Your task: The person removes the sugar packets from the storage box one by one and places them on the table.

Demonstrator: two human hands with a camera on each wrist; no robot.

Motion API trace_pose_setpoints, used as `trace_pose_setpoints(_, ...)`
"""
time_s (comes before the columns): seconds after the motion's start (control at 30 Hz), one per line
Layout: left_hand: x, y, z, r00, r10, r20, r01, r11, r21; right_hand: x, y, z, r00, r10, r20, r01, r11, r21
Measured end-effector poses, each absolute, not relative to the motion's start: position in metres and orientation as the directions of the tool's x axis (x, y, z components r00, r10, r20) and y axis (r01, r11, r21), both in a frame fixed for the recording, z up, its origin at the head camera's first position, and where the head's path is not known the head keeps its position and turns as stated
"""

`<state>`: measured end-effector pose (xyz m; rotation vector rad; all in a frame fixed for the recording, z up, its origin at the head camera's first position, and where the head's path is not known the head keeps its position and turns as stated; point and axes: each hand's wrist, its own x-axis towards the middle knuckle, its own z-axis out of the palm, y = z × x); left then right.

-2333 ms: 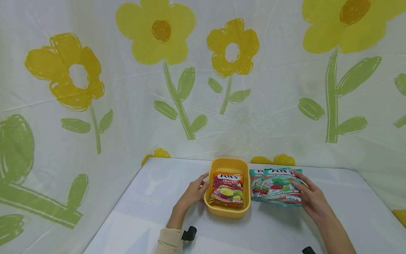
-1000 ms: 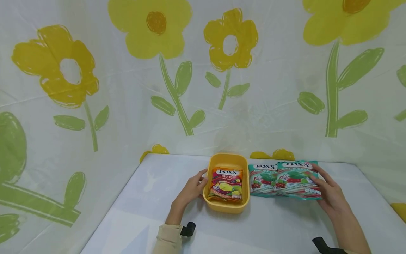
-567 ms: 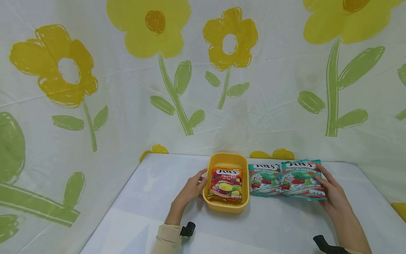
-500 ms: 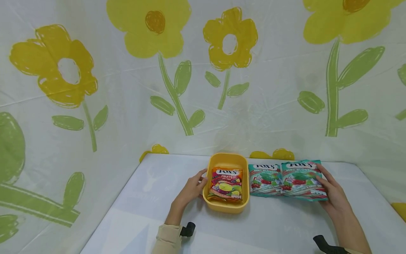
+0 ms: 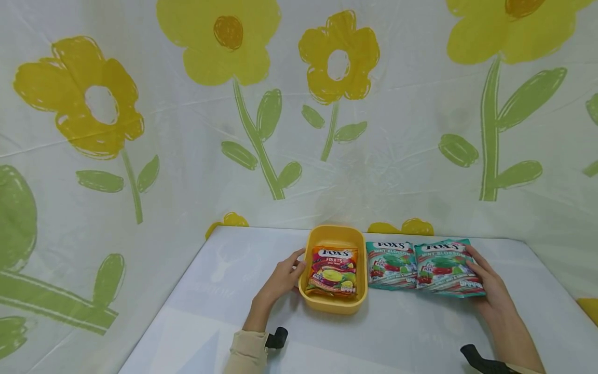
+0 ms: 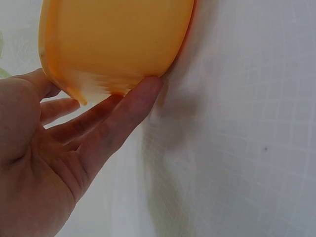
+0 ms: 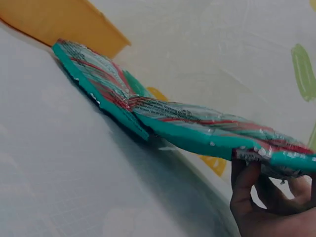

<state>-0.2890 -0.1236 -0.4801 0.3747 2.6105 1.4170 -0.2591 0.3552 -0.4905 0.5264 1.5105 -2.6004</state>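
A yellow plastic bin (image 5: pixel 336 307) stands on the table, with an orange-red bag of Fox's Fruits candy (image 5: pixel 333 270) lying inside it. At its left side, my left hand (image 5: pixel 284 275) touches the rim and outer wall; in the left wrist view the fingers (image 6: pixel 131 106) lie fairly straight along that wall. Right of the bin rests a teal bag of Fox's Mint Blossom candy (image 5: pixel 390 266). My right hand (image 5: pixel 490 285) grips a second teal candy bag (image 5: pixel 446 267) by its right edge. The right wrist view shows this bag's gripped end above the table, its left edge touching the first bag.
The white table (image 5: pixel 355 343) ends at the back against a hanging white cloth (image 5: pixel 392 140) printed with yellow flowers. Black wrist mounts (image 5: pixel 277 337) sit at both wrists.
My right hand has drawn the second teal bag rightward from over the first one, then tipped it slightly, its top right corner lower. My left hand has kept its place at the bin.
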Motion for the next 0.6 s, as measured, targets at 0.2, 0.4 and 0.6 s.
trace_pose_setpoints(0.2, -0.2895, -0.1237, -0.4808, -0.958, 0.288, -0.006, 0.152, 0.522, 0.839, -0.2622, 0.3535, -0.4903, -0.912, 0.116, -0.393, 0.313, -0.421, -0.851)
trace_pose_setpoints(0.4, -0.2901, -0.1234, -0.4817, -0.955, 0.296, -0.001, 0.16, 0.52, 0.839, -0.265, 0.3533, -0.4908, -0.919, 0.1, -0.381, 0.32, -0.374, -0.87)
trace_pose_setpoints(0.6, -0.2894, -0.1233, -0.4797, -0.956, 0.292, -0.005, 0.155, 0.52, 0.84, -0.2637, 0.3593, -0.4854, -0.922, 0.038, -0.384, 0.356, -0.304, -0.884)
